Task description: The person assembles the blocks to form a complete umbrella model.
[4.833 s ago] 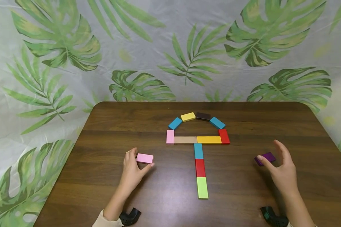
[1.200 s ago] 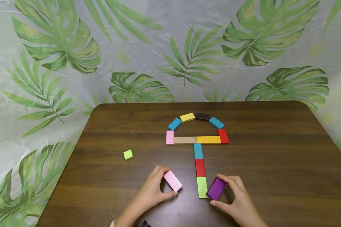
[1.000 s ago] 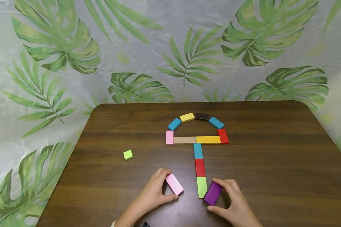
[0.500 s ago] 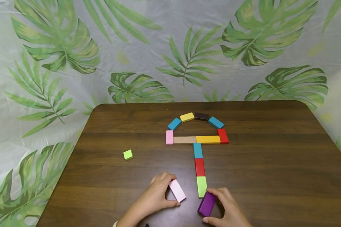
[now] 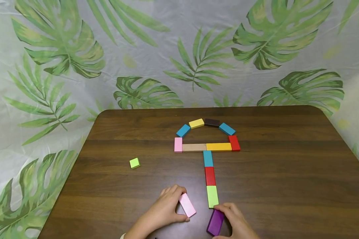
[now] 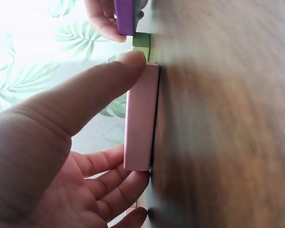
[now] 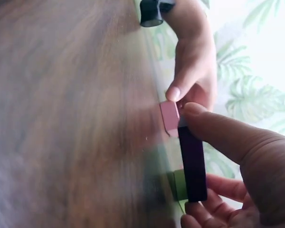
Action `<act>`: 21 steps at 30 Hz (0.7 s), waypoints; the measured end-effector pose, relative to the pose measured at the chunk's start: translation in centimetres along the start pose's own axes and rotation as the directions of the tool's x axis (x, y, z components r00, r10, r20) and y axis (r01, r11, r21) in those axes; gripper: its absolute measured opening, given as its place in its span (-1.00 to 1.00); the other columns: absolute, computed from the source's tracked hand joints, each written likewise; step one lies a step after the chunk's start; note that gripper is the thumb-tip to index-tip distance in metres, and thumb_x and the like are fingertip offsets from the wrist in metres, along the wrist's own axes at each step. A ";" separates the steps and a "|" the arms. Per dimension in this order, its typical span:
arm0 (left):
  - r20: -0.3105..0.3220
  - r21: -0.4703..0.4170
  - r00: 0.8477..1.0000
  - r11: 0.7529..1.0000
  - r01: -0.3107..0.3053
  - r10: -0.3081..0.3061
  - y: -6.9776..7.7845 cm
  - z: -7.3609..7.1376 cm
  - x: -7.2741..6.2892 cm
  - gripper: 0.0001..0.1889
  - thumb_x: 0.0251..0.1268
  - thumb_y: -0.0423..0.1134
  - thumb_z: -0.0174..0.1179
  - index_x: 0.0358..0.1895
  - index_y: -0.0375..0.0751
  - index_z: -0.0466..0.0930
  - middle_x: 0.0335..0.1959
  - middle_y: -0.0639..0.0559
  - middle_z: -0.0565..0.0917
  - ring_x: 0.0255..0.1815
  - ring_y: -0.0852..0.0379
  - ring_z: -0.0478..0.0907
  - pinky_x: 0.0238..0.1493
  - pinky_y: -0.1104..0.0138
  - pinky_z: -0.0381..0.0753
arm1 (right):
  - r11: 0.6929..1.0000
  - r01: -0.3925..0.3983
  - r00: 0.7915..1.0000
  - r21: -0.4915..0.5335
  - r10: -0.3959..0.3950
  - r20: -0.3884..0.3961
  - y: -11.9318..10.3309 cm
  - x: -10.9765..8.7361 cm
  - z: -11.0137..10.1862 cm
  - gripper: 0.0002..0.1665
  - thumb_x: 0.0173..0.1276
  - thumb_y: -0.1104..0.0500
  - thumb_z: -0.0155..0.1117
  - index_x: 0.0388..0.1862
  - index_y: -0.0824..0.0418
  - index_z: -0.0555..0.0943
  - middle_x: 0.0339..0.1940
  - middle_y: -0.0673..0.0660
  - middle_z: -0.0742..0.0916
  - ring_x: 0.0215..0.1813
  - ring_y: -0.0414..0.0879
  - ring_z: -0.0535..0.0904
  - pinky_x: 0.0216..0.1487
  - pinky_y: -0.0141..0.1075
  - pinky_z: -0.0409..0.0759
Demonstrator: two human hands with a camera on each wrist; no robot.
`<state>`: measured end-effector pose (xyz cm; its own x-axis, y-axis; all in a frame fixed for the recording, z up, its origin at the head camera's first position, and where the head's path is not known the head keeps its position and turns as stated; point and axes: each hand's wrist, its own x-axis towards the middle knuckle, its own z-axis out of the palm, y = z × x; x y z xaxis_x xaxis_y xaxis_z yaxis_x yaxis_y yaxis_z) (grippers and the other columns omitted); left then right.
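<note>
My left hand (image 5: 167, 207) pinches a pink block (image 5: 187, 205) by its two ends, thumb at the near end, left of the column's foot. In the left wrist view this pink block (image 6: 141, 118) is at or just over the tabletop. The right hand (image 5: 237, 222) grips a purple block (image 5: 215, 221) between thumb and fingers, just below the lime green block (image 5: 212, 196). In the right wrist view the purple block (image 7: 193, 164) looks raised off the table. Above the lime block, a red block (image 5: 210, 176) and a blue block (image 5: 208, 158) continue the column.
A tan block (image 5: 194, 147) and a yellow-orange block (image 5: 218, 147) form a crossbar. Pink, blue, yellow, black and red blocks arch over it, among them the black block (image 5: 212, 122). A small lime cube (image 5: 134, 163) lies at left on the brown table (image 5: 287, 172).
Both hands have picked up their blocks and brought them inward and nearer the body. The lime cube at left has come into sight. Lately the purple block slid down past the lime block.
</note>
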<state>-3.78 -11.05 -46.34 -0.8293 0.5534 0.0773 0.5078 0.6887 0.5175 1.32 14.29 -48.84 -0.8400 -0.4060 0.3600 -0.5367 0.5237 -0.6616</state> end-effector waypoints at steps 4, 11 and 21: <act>-0.011 0.001 1.000 1.000 -0.002 0.002 -0.1 0.1 0.0 -0.34 -0.40 0.01 0.47 -0.12 -0.14 0.39 -0.26 0.20 0.38 -0.23 0.23 0.32 -0.04 0.28 0.29 | 0.996 0.079 0.996 -0.032 -0.080 -0.028 0.4 -0.2 0.4 -0.16 -0.23 -0.21 0.48 -0.01 0.24 0.49 -0.15 -0.05 0.43 -0.14 -0.25 0.34 -0.24 -0.35 0.39; 0.000 -0.011 1.000 1.000 0.001 -0.001 -0.2 0.1 0.0 -0.31 -0.40 0.07 0.45 -0.10 -0.12 0.38 -0.25 0.22 0.38 -0.22 0.24 0.31 -0.04 0.29 0.27 | 0.987 0.081 0.995 -0.136 -0.087 -0.039 0.6 -0.4 0.7 -0.09 -0.31 -0.35 0.44 -0.04 0.20 0.54 -0.16 -0.11 0.47 -0.18 -0.27 0.35 -0.32 -0.34 0.35; 0.000 -0.010 1.000 1.000 -0.006 0.006 -0.4 -0.2 0.0 -0.50 -0.07 0.06 0.31 -0.10 -0.11 0.42 -0.24 0.22 0.40 -0.21 0.26 0.32 -0.05 0.29 0.26 | 0.990 0.087 0.996 -0.114 -0.089 -0.013 0.6 -0.4 0.2 -0.04 -0.29 -0.36 0.42 0.01 0.22 0.47 -0.14 -0.07 0.47 -0.14 -0.25 0.38 -0.24 -0.35 0.40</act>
<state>-4.01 -11.45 -46.37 -0.8263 0.5574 0.0807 0.5105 0.6805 0.5256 1.34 14.60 -49.49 -0.7901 -0.4412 0.4255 -0.6129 0.5686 -0.5486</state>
